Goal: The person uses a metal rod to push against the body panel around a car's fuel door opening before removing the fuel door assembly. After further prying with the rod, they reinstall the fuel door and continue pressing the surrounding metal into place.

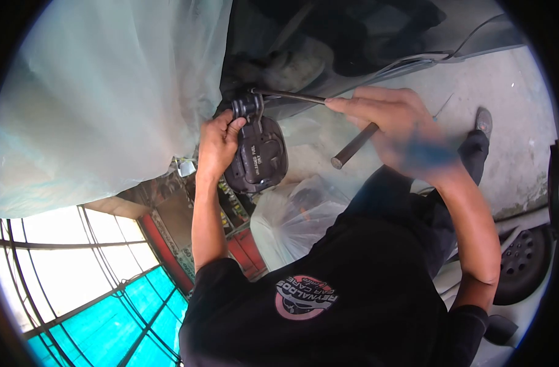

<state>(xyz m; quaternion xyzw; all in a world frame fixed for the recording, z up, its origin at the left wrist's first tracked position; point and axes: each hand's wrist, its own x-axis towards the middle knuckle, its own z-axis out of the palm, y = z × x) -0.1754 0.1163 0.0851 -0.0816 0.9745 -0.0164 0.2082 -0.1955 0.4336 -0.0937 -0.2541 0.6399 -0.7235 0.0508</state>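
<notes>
My left hand [217, 144] is closed on the hinge end of a black fuel door [260, 156], thumb over the ribbed hinge arm. The door hangs open, its inner face bearing the lettering "UNLEADED FUEL ONLY". Fingers bent, my right hand [395, 119] grips a thin dark metal rod [294, 96]. The rod's far tip touches or nearly touches the hinge beside a small bolt-like end. From under the same palm sticks a thick round bar [355, 145]; whether it and the rod form one tool is hidden. Blur covers the right wrist.
A dark glossy car panel [377, 37] spans the top. Translucent plastic sheeting [108, 92] covers the left side. Below the door sits a plastic-wrapped item [301, 217]. A vehicle wheel [524, 266] is at lower right, with concrete floor [511, 92] above it.
</notes>
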